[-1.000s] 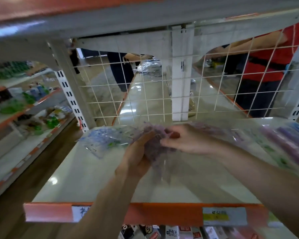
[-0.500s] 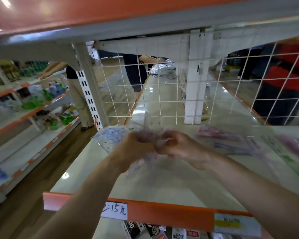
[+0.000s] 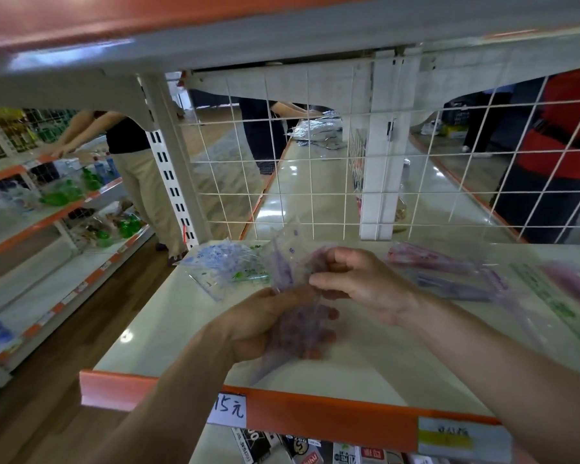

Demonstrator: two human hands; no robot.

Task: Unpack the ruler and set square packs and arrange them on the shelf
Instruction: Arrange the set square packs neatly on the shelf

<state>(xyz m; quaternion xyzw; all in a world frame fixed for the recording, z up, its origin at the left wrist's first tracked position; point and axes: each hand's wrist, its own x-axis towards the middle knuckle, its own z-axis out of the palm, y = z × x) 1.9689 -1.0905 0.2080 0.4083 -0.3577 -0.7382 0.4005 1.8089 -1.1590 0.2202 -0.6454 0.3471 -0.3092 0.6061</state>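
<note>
Above the cream shelf (image 3: 168, 333), my left hand (image 3: 268, 326) holds a purple ruler pack (image 3: 298, 323) in clear plastic wrap from below, fingers curled round it. My right hand (image 3: 359, 283) pinches the wrap's upper part (image 3: 288, 259), which sticks up crumpled. A blue and green set square pack (image 3: 225, 266) lies flat at the shelf's back left. Pink and purple ruler packs (image 3: 449, 272) lie to the right of my hands, with more green and purple packs (image 3: 570, 296) at the far right.
A white wire grid (image 3: 315, 182) and a post (image 3: 379, 162) close the shelf's back. An orange price rail (image 3: 315, 413) with a "15" label runs along the front edge. People stand at shelves to the left and behind the grid. Boxed goods sit on the shelf below.
My hands have come apart a little: the left dropped lower under the pack, the right stays above, and the wrap now stands up between them. The camera moved closer and to the left.
</note>
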